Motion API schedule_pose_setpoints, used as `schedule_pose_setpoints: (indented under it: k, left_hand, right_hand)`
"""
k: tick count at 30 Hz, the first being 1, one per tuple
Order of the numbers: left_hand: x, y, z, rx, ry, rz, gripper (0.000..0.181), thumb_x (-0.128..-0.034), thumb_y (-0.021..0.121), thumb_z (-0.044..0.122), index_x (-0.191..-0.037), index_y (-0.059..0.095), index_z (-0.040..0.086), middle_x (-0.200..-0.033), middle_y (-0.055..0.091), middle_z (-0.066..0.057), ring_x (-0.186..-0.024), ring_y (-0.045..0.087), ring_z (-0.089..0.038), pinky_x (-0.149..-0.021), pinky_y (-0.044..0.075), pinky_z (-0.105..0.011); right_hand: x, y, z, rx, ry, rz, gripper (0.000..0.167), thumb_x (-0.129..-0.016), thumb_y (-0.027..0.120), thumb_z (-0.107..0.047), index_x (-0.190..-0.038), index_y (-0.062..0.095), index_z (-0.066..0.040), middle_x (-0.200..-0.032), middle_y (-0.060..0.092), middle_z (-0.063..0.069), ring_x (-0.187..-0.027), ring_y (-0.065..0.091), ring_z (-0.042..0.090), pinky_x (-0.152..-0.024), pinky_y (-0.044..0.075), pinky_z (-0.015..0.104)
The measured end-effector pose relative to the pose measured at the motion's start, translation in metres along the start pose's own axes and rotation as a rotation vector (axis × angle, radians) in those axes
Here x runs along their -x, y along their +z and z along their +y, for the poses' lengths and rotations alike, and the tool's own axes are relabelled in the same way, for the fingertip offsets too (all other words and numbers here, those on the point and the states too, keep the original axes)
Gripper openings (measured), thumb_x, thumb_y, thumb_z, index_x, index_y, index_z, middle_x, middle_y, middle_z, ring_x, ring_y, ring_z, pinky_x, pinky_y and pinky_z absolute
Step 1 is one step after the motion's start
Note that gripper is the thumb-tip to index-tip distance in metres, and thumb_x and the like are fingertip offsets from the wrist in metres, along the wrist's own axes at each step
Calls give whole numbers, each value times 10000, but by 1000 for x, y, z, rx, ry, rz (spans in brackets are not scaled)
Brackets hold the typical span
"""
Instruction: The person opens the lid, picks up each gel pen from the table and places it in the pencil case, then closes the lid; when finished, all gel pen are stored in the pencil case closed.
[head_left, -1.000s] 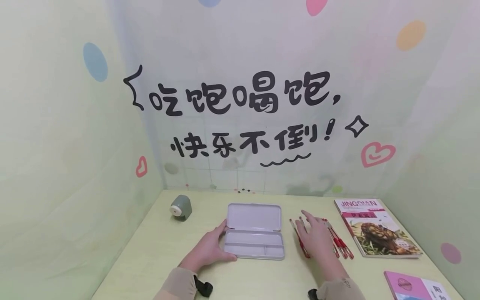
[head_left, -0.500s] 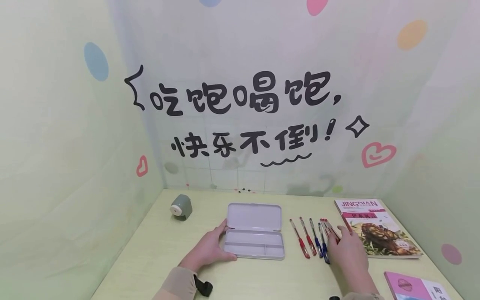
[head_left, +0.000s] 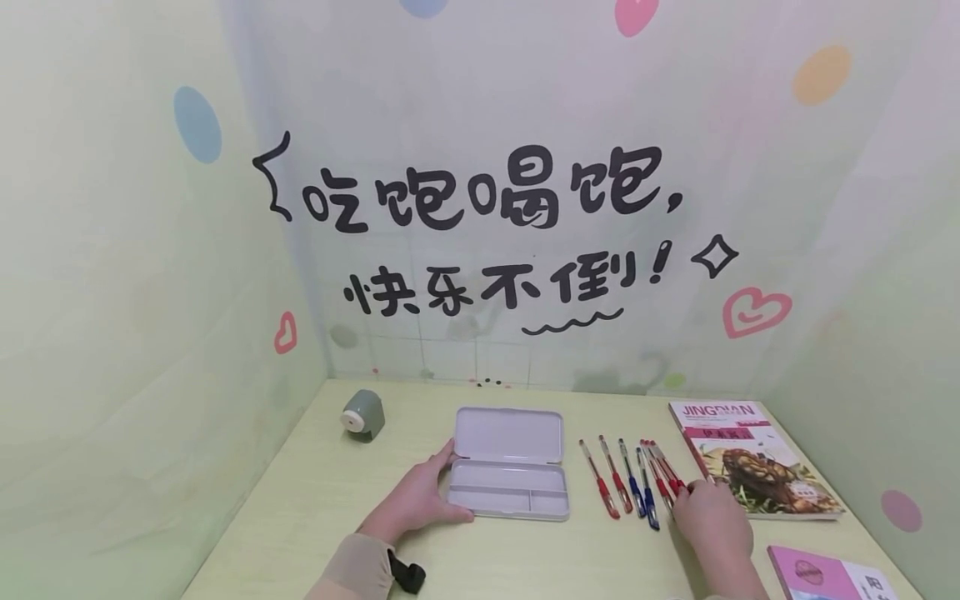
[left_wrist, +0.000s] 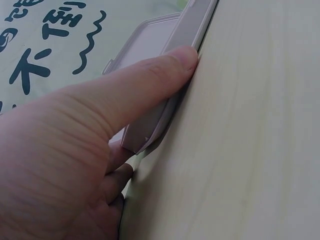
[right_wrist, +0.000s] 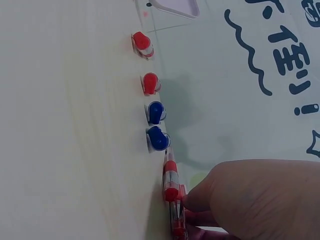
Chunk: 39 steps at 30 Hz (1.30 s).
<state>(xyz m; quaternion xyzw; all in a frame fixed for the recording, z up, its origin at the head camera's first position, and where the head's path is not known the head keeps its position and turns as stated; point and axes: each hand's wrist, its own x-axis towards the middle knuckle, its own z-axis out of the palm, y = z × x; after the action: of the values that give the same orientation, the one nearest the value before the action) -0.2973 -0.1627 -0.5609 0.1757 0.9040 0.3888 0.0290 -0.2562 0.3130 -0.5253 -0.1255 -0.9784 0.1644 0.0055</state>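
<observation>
An open pale lilac case (head_left: 508, 489) lies on the table, its lid folded back. My left hand (head_left: 422, 500) grips the case's left end, thumb along the front side; the left wrist view shows the thumb (left_wrist: 155, 75) on the case wall (left_wrist: 145, 122). Right of the case several pens lie in a row: red ones (head_left: 600, 483) at the left, blue ones (head_left: 648, 492) beside them, then more red ones (head_left: 663, 479). My right hand (head_left: 714, 525) pinches the ends of the rightmost red pens; in the right wrist view its thumb touches a red pen (right_wrist: 177, 215).
A grey sharpener (head_left: 364, 415) stands at the back left. A magazine (head_left: 757, 462) lies at the right behind my right hand, and a pink booklet (head_left: 810, 575) is at the front right edge. Patterned curtain walls enclose the table.
My right hand has moved right across the pens, then slightly toward the front, uncovering most of the row. My left hand and the case have stayed in place.
</observation>
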Motion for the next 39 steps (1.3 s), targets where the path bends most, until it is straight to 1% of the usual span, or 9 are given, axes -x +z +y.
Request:
schedule_pose_setpoints:
  k: [2, 7, 12, 21, 24, 28, 33, 36, 39]
  left_hand:
    - [0, 0, 0, 2, 2, 0, 1414, -692, 1031, 481, -1728, 222, -41, -1627, 616, -110, -1572, 490, -445, -1330, 361, -658]
    - [0, -1, 1, 3, 3, 2, 1412, -690, 1032, 476, -1728, 225, -39, -1626, 615, -119, -1569, 493, -447, -1328, 362, -660]
    - [-1, -1, 1, 3, 6, 3, 1411, -689, 1034, 469, -1728, 225, -37, -1624, 617, -119, -1567, 497, -445, -1327, 365, -660]
    - [-2, -2, 2, -1, 7, -2, 1407, -696, 1033, 469, -1727, 223, -42, -1626, 612, -128, -1571, 487, -451, -1330, 357, -663]
    - [-2, -2, 2, -4, 3, -4, 1409, -696, 1033, 474, -1729, 222, -39, -1627, 612, -122, -1573, 487, -447, -1330, 358, -661]
    - [-2, -1, 1, -5, 2, -4, 1413, -694, 1033, 478, -1730, 222, -35, -1622, 618, -118, -1571, 491, -441, -1329, 362, -658]
    - [-1, 1, 0, -4, 2, 0, 1414, -693, 1032, 479, -1731, 220, -35, -1618, 618, -133, -1565, 496, -444, -1325, 364, -662]
    - [0, 1, -1, -3, -1, 0, 1415, -692, 1032, 481, -1731, 220, -33, -1621, 615, -136, -1565, 494, -449, -1325, 363, -666]
    - [0, 1, -1, -5, -1, 0, 1416, -693, 1030, 483, -1731, 218, -34, -1622, 616, -128, -1570, 490, -445, -1328, 359, -666]
  right_hand:
    - [0, 0, 0, -5, 2, -5, 422, -1043, 536, -192, -1224, 693, 156, -1184, 665, 436, -1083, 660, 599, -876, 615, 714]
    - [-3, 2, 1, -36, 16, -8, 430, -1052, 555, -209, -1235, 689, 156, -1192, 680, 440, -1044, 683, 621, -793, 638, 685]
    - [-6, 6, 4, -70, 49, -10, 426, -1059, 569, -225, -1264, 709, 120, -1242, 693, 420, -1064, 694, 622, -741, 643, 655]
    - [-5, 7, 4, -94, 63, 12, 422, -1053, 553, -211, -1281, 706, 109, -1256, 698, 404, -1082, 699, 607, -716, 640, 628]
    - [-4, 6, 0, -102, 50, 45, 419, -1060, 555, -219, -1291, 705, 96, -1262, 690, 404, -1116, 681, 608, -759, 635, 656]
    - [-3, 7, -11, -126, 4, 124, 413, -1079, 561, -252, -1309, 704, 61, -1280, 657, 399, -1149, 656, 607, -831, 606, 705]
    - [2, 12, -36, -147, -81, 238, 393, -1076, 598, -256, -1325, 710, 26, -1280, 645, 376, -1045, 701, 545, -764, 615, 662]
    - [7, 15, -51, -179, -124, 268, 385, -1073, 615, -246, -1344, 712, 11, -1275, 646, 359, -1008, 712, 518, -744, 619, 647]
    - [10, 20, -65, -204, -159, 274, 369, -1073, 624, -240, -1348, 719, -13, -1268, 652, 317, -1028, 719, 495, -793, 626, 655]
